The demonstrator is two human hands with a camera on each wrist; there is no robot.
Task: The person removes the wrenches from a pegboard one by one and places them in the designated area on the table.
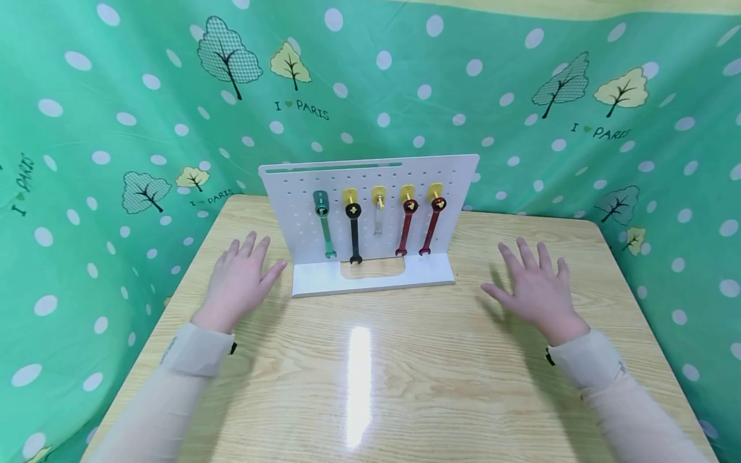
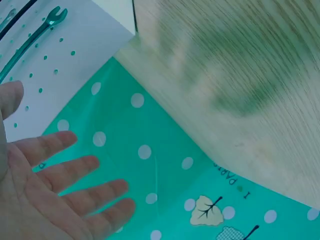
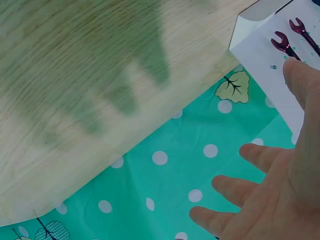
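A white pegboard stand (image 1: 370, 281) stands at the back middle of the table. From its yellow hooks hang a green wrench (image 1: 327, 235), a black wrench (image 1: 354, 238), a small clear or silvery piece (image 1: 379, 222) too faint to identify, and two dark red wrenches (image 1: 404, 231). To the left of the board my left hand (image 1: 238, 276) is held above the table, fingers spread, holding nothing. My right hand (image 1: 535, 289) is likewise spread and bare, over the table to the right of the board. In the left wrist view the green wrench (image 2: 37, 35) lies beyond my thumb.
The wooden table (image 1: 440, 386) has a bright light reflection in front of the stand. A green dotted cloth (image 1: 382, 83) with tree prints hangs behind and along both sides of the table.
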